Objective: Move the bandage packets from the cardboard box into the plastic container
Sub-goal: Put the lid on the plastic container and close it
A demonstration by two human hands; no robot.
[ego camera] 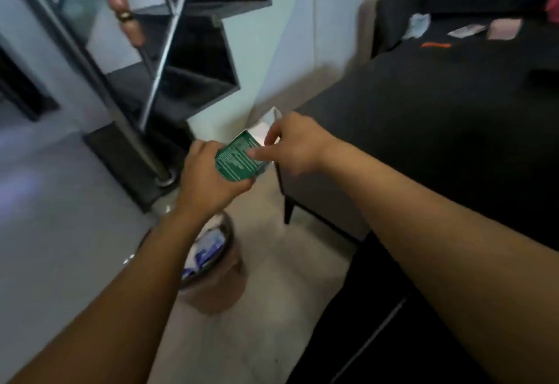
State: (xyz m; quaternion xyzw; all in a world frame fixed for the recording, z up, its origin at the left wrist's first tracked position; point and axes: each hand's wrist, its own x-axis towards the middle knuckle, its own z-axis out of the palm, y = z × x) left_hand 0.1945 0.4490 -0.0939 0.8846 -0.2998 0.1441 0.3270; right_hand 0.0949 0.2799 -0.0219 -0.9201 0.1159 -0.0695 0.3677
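currently, stock-take from where i stand, all in lower case as entered.

item: cardboard box (239,158), green with white print, held up in front of me. my left hand (208,176) is curled round its lower end. my right hand (292,145) pinches at its upper, open end, thumb on the printed face, fingers by the pale flap; whether a packet is between those fingers, i cannot tell, the frame is blurred.

item: plastic container. nothing i can name as such with certainty. a round bin-like tub (211,265) stands on the floor below my left forearm, with white and blue things inside; unclear whether that is it.

item: small flat packets (465,31), pale, lying on the dark surface well beyond my right hand. possibly bandage packets; too small to say.

progress, as i judge it: early or middle. box open and in hand, contents not visibly emptied, the moving of packets not shown as done.
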